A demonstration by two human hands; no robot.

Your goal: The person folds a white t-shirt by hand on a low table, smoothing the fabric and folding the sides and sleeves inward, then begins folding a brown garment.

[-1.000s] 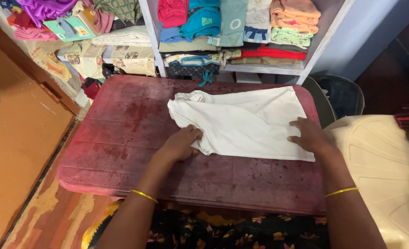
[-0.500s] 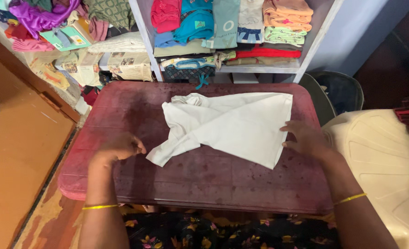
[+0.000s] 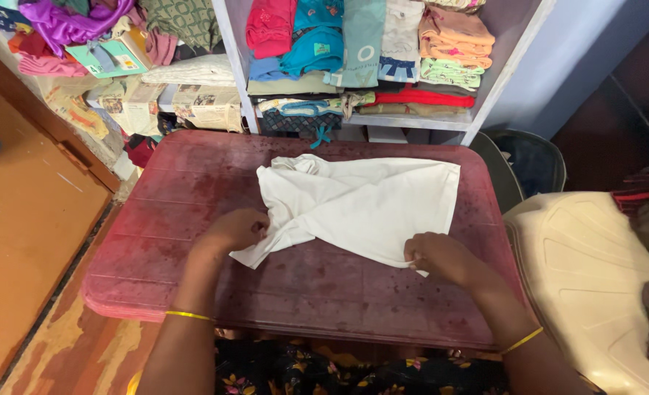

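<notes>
Nearest to us, at six o'clock, we see a dark cloth with flower print [image 3: 353,373] below the table edge, and our two forearms rise from it, each with a thin yellow bangle. Our left hand [image 3: 233,230] rests on the dark red table [image 3: 193,183] at about nine o'clock of the white garment [image 3: 361,205]; its fingers are curled together and pinch the lower left corner of the cloth. Our right hand [image 3: 441,257] is at about five o'clock of the garment, with the fingers closed on the near right edge of the fabric.

The white garment lies in the middle of the table, partly folded, with one flap laid across in a diagonal line and a wrinkled part at its far left corner. At three o'clock, just beside the table, stands a cream plastic surface [image 3: 587,263]. At nine o'clock we see an orange-brown wooden panel [image 3: 24,227].

Farther, at one o'clock behind the table, there is a dark bin [image 3: 533,157]. At twelve o'clock the white shelf [image 3: 412,123] carries stacks of folded clothes in red, teal, orange and green, and at eleven o'clock loose clothes and newspapers [image 3: 193,102] lie in a heap.
</notes>
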